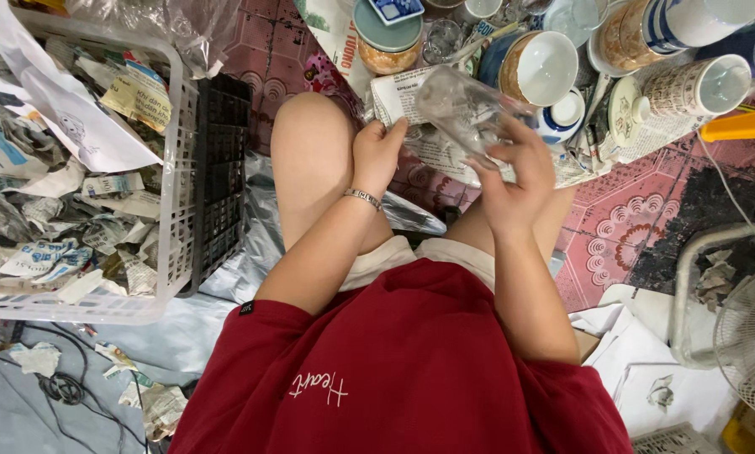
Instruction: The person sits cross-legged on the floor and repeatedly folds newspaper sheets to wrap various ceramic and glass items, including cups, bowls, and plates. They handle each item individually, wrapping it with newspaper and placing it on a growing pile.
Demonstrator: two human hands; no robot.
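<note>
I hold a clear drinking glass (461,105) above my knees, over a sheet of newspaper (403,94). My left hand (376,153), with a silver bracelet on its wrist, grips the glass's left end and the paper's edge. My right hand (512,172) cups the glass from the right, fingers curled around its side. The glass lies tilted, nearly on its side. My bare knee (310,143) sits just left of the hands.
A white plastic basket (176,210) full of crumpled newspaper stands at the left, a black crate (222,176) beside it. Ceramic cups, bowls (537,63) and lidded pots (697,88) crowd the tiled floor ahead. A white fan (747,336) stands at the right.
</note>
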